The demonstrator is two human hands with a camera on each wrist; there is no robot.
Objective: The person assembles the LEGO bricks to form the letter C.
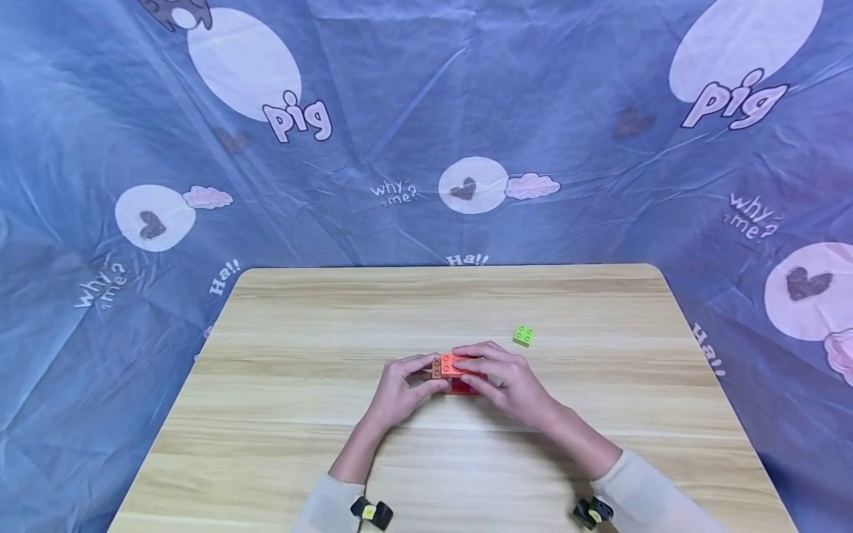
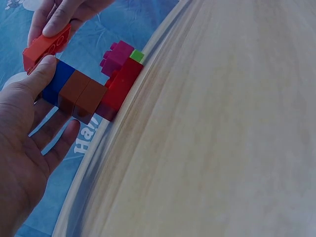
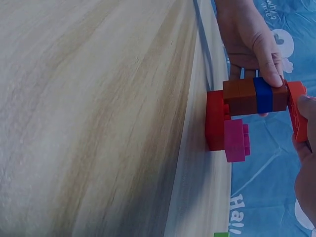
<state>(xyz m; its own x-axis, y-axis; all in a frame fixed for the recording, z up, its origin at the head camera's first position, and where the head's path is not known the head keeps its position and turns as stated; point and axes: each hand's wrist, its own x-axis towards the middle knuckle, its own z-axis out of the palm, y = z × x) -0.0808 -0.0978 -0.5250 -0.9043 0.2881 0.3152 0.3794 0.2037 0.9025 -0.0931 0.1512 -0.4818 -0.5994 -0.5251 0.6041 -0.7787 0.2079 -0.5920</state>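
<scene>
A column of brown bricks (image 3: 238, 96) with a blue brick (image 3: 263, 96) among them rises from one end of a long red brick (image 3: 215, 123) on the table. Beside it, a magenta brick (image 3: 234, 140) sits on the red one. My left hand (image 1: 393, 396) holds the upper column between thumb and fingers. My right hand (image 1: 509, 381) pinches an orange brick (image 2: 44, 47) at the column's top, overhanging toward the right. The orange brick looks slightly tilted; whether it is fully seated I cannot tell. In the head view, my right fingers cover part of the build.
A lime green brick (image 1: 523, 334) lies on the wooden table (image 1: 300, 340) behind and right of my hands. A blue printed cloth (image 1: 373, 89) hangs behind and along both sides. A black strap (image 1: 372, 512) is on the left wrist, another (image 1: 593, 511) on the right.
</scene>
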